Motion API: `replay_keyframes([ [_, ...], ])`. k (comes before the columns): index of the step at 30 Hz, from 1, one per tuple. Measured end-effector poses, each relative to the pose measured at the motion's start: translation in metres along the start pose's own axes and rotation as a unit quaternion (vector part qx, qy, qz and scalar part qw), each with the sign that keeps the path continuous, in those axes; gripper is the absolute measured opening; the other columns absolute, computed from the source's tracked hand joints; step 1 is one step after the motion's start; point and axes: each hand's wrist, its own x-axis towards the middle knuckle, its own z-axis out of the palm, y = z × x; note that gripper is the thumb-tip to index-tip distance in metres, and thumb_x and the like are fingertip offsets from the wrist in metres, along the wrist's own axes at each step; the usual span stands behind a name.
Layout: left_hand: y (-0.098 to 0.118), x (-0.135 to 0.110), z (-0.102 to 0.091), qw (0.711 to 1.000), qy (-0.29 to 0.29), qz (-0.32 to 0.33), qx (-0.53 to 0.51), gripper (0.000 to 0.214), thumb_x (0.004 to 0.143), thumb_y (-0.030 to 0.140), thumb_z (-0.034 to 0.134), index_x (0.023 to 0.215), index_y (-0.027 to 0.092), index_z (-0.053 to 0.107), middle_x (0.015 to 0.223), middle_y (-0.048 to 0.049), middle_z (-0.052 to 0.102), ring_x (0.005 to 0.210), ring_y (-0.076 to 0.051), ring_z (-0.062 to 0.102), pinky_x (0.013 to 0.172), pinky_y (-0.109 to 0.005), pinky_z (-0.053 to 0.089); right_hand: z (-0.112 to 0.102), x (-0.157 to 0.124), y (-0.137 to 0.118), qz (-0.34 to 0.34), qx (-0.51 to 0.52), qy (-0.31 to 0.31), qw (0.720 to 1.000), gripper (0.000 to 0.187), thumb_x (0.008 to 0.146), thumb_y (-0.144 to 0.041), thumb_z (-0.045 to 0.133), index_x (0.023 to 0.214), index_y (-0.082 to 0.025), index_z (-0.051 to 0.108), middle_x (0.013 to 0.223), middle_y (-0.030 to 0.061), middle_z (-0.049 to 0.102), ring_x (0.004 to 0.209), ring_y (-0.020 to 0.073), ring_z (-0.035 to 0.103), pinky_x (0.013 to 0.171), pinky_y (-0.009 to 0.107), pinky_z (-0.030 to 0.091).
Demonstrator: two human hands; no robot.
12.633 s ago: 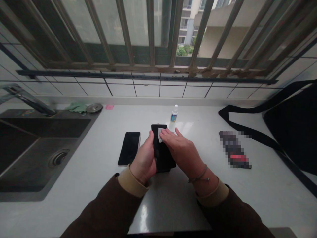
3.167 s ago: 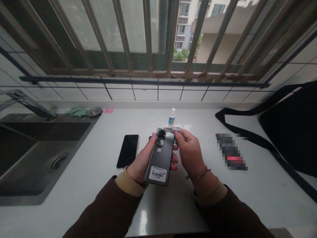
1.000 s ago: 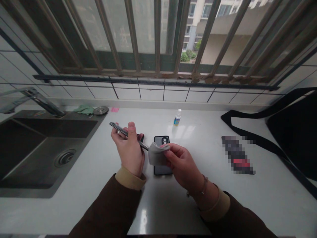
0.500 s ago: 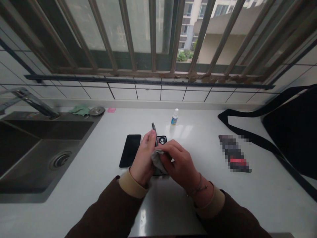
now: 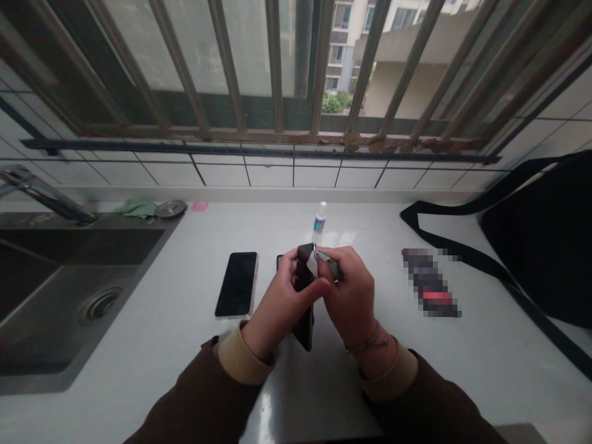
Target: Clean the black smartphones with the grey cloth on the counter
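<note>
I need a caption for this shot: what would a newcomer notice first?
In the centre, the left hand grips a dark phone while the right hand presses a small cloth to its top. A second phone lies flat on the counter beside them, and a black bag fills the right edge.

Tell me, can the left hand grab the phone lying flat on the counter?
Probably, but not yet. The flat phone lies close beside the left hand with only bare counter between, but its fingers are full, gripping another phone.
</note>
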Motion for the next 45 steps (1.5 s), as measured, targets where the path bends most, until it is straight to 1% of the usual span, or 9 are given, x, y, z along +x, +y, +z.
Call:
replay_keyframes([
  [7,0.013,0.000,-0.008,0.967,-0.144,0.061,0.201,0.093,0.078,0.034,0.094,0.155,0.024,0.043,0.150,-0.0161,0.061,0.138,-0.035,0.060,0.120,-0.054,0.045,-0.003,0.012,0.018,0.101,0.017,0.013,0.995,0.015,0.100,-0.024,0.062,0.106,-0.023,0.076,0.101,0.0048,0.077,0.094,0.0230,0.072,0.089,0.040,0.056],
  [15,0.021,0.002,-0.013,0.906,-0.150,0.167,0.358,0.093,0.074,0.023,0.089,0.157,0.025,0.046,0.152,-0.0147,0.059,0.141,-0.035,0.057,0.122,-0.056,0.044,-0.007,0.018,0.029,0.030,-0.051,-0.049,0.997,0.023,0.103,-0.023,0.057,0.112,-0.023,0.078,0.102,0.0070,0.076,0.097,0.0236,0.072,0.091,0.039,0.056],
  [18,0.018,0.003,-0.014,0.932,-0.097,0.132,0.324,0.095,0.076,0.029,0.090,0.159,0.024,0.045,0.155,-0.0166,0.058,0.142,-0.037,0.056,0.123,-0.058,0.042,-0.006,0.018,0.031,0.048,-0.073,-0.032,0.996,0.022,0.104,-0.025,0.057,0.110,-0.021,0.077,0.103,0.0083,0.076,0.099,0.0250,0.071,0.093,0.041,0.055],
  [21,0.014,0.008,-0.020,0.964,0.027,0.065,0.255,0.094,0.079,0.041,0.090,0.160,0.022,0.044,0.150,-0.0184,0.062,0.133,-0.036,0.064,0.117,-0.057,0.049,-0.006,0.019,0.031,0.113,-0.037,0.017,0.993,0.022,0.104,-0.032,0.058,0.107,-0.020,0.076,0.103,0.0087,0.077,0.100,0.0256,0.070,0.093,0.041,0.054],
  [26,0.008,0.017,-0.032,0.963,0.150,0.020,0.224,0.082,0.086,0.049,0.084,0.154,0.018,0.050,0.136,-0.0187,0.069,0.123,-0.034,0.070,0.110,-0.054,0.053,-0.004,0.022,0.040,0.240,0.059,0.032,0.969,0.031,0.101,-0.046,0.055,0.102,-0.019,0.072,0.092,0.0063,0.076,0.084,0.0232,0.068,0.077,0.034,0.053],
  [29,0.008,0.018,-0.032,0.932,0.177,0.003,0.315,0.089,0.082,0.052,0.087,0.153,0.014,0.049,0.140,-0.0229,0.067,0.130,-0.038,0.066,0.115,-0.058,0.050,-0.003,0.023,0.054,0.277,0.027,-0.007,0.961,0.033,0.098,-0.048,0.055,0.100,-0.020,0.072,0.087,0.0058,0.076,0.080,0.0238,0.068,0.073,0.033,0.052],
  [34,0.008,0.016,-0.025,0.870,0.209,0.063,0.441,0.097,0.081,0.047,0.085,0.158,0.010,0.039,0.160,-0.0291,0.049,0.153,-0.041,0.045,0.128,-0.061,0.033,-0.002,0.024,0.078,0.285,-0.028,-0.043,0.957,0.030,0.093,-0.045,0.060,0.097,-0.019,0.075,0.093,0.0093,0.079,0.085,0.0272,0.071,0.076,0.037,0.055],
  [40,0.006,0.018,-0.024,0.896,0.174,0.019,0.408,0.083,0.081,0.047,0.084,0.148,0.011,0.051,0.149,-0.0249,0.061,0.142,-0.040,0.058,0.122,-0.058,0.043,0.001,0.027,0.098,0.305,-0.057,-0.073,0.948,0.035,0.098,-0.041,0.057,0.112,-0.017,0.078,0.098,0.0103,0.081,0.069,0.0230,0.073,0.066,0.036,0.061],
  [45,0.004,0.018,-0.025,0.895,0.187,0.018,0.404,0.095,0.078,0.049,0.088,0.154,0.012,0.044,0.156,-0.0265,0.055,0.148,-0.040,0.052,0.124,-0.057,0.040,-0.014,0.032,0.094,0.265,-0.150,-0.048,0.951,0.051,0.094,-0.039,0.066,0.134,-0.008,0.071,0.127,0.0253,0.075,0.110,0.0377,0.073,0.105,0.057,0.053],
])
